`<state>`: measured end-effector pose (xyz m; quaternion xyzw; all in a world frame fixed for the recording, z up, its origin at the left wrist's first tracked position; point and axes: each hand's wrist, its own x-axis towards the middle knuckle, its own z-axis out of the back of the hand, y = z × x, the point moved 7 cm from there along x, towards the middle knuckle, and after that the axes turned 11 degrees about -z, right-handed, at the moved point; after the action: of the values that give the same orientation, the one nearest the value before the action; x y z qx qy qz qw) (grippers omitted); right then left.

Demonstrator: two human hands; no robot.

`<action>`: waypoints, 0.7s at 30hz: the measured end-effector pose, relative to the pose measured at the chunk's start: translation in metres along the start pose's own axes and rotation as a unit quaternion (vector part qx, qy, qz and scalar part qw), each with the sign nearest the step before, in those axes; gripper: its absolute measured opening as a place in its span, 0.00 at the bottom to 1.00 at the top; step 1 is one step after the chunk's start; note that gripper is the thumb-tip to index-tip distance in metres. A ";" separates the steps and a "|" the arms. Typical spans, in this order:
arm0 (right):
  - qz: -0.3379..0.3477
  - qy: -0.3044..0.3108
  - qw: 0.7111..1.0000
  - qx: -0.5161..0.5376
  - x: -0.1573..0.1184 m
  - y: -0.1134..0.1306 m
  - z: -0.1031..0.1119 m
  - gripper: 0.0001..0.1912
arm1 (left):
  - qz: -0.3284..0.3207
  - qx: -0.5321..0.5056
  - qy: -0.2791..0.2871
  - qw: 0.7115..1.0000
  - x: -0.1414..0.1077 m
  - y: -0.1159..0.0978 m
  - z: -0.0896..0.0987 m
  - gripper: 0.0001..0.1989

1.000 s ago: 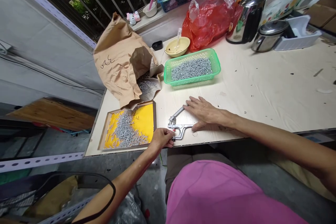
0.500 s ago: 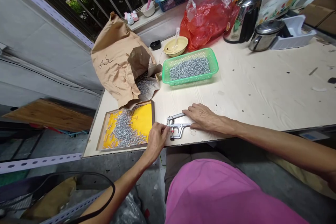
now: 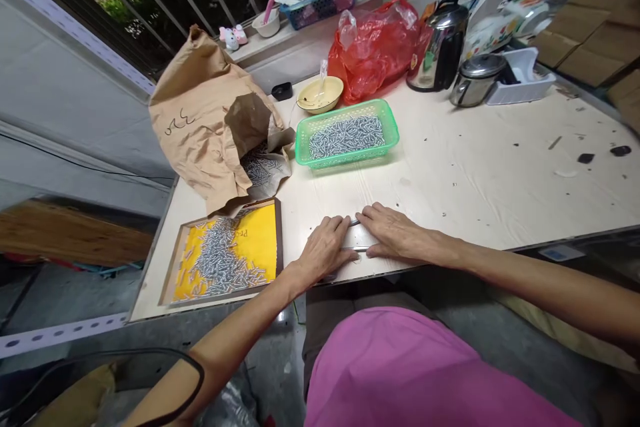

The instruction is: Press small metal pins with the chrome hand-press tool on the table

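A pair of metal pliers (image 3: 361, 249) lies on the table near its front edge, and only parts of its two handles show. My left hand (image 3: 323, 247) covers the pliers' head, its fingers curled over it. At the handle ends, my right hand (image 3: 395, 233) has its thumb and fingers closed around them. Left of my hands is a shallow tray (image 3: 279, 240) with a yellow bottom, strewn with many small silver metal pins (image 3: 217, 257). Whatever lies inside the pliers' jaws is hidden by my left hand.
Beyond my hands stands a green basket (image 3: 392, 137) full of similar pins. A torn brown paper bag (image 3: 200, 127) spills pins behind the tray. Further back are a yellow bowl (image 3: 330, 90), a red plastic bag (image 3: 375, 47), a kettle (image 3: 443, 43) and a metal pot (image 3: 477, 80).
My left hand has moved from a pinch beside the pliers' jaws to lie over the pliers' head. My right hand stays on the handles. The view has shifted slightly.
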<state>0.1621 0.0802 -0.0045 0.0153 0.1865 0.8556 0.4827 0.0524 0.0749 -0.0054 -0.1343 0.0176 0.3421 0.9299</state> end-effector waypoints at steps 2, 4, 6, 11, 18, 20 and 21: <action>-0.013 -0.002 1.000 0.001 0.001 -0.001 0.001 0.27 | -0.011 0.005 0.006 1.000 0.007 -0.004 0.001 0.28; -0.028 -0.003 1.000 0.005 0.003 -0.003 0.000 0.24 | -0.019 0.005 0.015 1.000 0.012 -0.006 0.001 0.24; -0.027 -0.002 1.000 0.011 0.004 -0.005 -0.004 0.19 | -0.024 0.001 0.022 0.999 0.016 -0.005 -0.001 0.20; 0.009 -0.040 0.999 0.023 0.006 -0.007 -0.020 0.11 | -0.011 -0.007 0.005 1.000 0.015 -0.003 -0.008 0.11; 0.035 -0.079 0.995 0.043 0.005 -0.008 -0.025 0.14 | 0.011 -0.002 -0.014 1.000 0.011 -0.004 -0.011 0.14; 0.047 -0.079 0.994 0.065 0.002 -0.013 -0.017 0.16 | 0.017 -0.002 -0.048 0.999 0.005 -0.008 -0.009 0.13; 0.056 -0.076 0.993 0.075 0.000 -0.015 -0.013 0.21 | 0.023 -0.001 -0.073 0.997 0.000 -0.011 -0.009 0.16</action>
<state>0.1713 0.0836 -0.0212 0.1270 0.2117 0.8612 0.4443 0.0600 0.0650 -0.0112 -0.1093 -0.0477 0.3720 0.9205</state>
